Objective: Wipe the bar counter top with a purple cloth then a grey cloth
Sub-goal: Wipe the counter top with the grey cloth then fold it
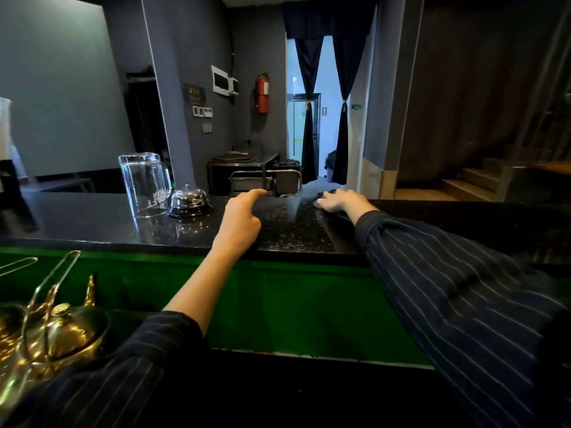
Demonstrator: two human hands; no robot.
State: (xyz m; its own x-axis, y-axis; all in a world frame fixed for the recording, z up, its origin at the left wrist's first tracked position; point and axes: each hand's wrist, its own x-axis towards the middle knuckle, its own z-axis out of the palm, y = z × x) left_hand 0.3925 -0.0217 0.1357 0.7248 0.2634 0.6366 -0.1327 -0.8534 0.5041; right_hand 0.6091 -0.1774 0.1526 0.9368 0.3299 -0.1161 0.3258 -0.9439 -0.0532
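Grip, right hand (339, 201): lies palm down on a dark cloth (329, 192), fingers slightly bent and spread over it, pressing it to the counter rather than bunching it.
Grip, left hand (240, 218): holds nothing; the forefinger is stretched forward, the other fingers loosely curled in, and the heel rests near the counter's front edge at the centre of the frame.
Sleeves: dark with thin pale stripes; the left one is pushed back to the elbow, the right one reaches the wrist.
Brass vessel (63, 330): shiny and lidded, at the lower left corner, with bent metal rods (51, 281) rising from it.
Green surface (293, 304): a bright band across the lower middle, below the counter's front edge.
Bar counter top (92, 225): black, speckled and glossy, running across the whole width at mid-height.
Glass mug (143, 184): clear, standing upside down on the counter left of centre, its lettering inverted.
Bell (189, 201): a chrome call bell on a black base, just right of the mug.
Cloth position: at the counter's far edge, right of centre, mostly hidden under the right hand; its colour cannot be told in this light.
Metal trolley (268, 180): beyond the counter, between the two hands.
Fire extinguisher (262, 93): red, on the grey wall above centre.
Curtains (309, 103): dark, tied back at a bright doorway at the upper centre.
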